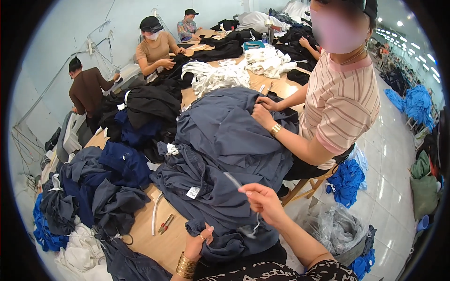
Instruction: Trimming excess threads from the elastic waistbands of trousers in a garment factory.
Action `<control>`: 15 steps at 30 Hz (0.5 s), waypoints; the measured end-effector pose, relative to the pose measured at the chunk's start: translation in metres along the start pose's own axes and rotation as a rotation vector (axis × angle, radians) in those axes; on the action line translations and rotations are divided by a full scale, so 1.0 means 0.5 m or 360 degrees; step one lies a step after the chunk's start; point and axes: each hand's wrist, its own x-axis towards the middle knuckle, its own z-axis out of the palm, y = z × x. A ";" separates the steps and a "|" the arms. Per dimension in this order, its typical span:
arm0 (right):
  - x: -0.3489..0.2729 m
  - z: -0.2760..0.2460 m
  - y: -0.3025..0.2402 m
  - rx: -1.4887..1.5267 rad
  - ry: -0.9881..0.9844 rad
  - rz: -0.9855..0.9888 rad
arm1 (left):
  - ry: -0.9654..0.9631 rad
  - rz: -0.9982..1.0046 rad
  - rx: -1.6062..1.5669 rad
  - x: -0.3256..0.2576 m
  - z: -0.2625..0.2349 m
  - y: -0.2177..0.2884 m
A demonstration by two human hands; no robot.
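Observation:
My left hand point(200, 241) is closed round a bunched edge of a dark grey garment point(234, 243) close to my body. Higher and to the right, my right hand point(265, 202) pinches a thin whitish cord point(231, 180), blurred at its upper end. A white string end point(255, 225) hangs below that hand, against the grey cloth. Beyond my hands lies another grey garment with a gathered waistband and a white label point(192, 192). Red-handled thread snips point(166, 224) and a curved white strip point(155, 215) rest on the wooden table point(140, 229) to the left.
Across the table, a large grey garment pile point(220, 126) reaches a co-worker in a striped top point(340, 103), whose hands are on it. Navy and grey garments point(101, 182) are heaped at left. A plastic-lined bin point(340, 229) and blue cloth bundles point(348, 182) stand on the floor at right.

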 end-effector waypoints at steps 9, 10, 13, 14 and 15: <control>-0.002 0.098 0.045 -0.1303 -0.0610 -0.0050 | -0.0756 -0.0298 0.0396 0.011 0.007 0.026; -0.005 0.106 0.052 -0.1296 -0.0562 -0.0083 | -0.0827 -0.0407 0.0411 0.014 0.004 0.040; -0.016 0.121 0.041 -0.1186 -0.0418 0.0159 | -0.0379 0.0161 0.0523 -0.010 0.022 0.015; -0.018 0.115 0.052 -0.1199 -0.0325 -0.0066 | -0.0259 0.0135 0.0720 -0.014 0.018 0.014; -0.018 0.111 0.059 -0.1206 -0.0232 -0.0295 | -0.0142 0.0261 0.0780 -0.013 0.029 0.009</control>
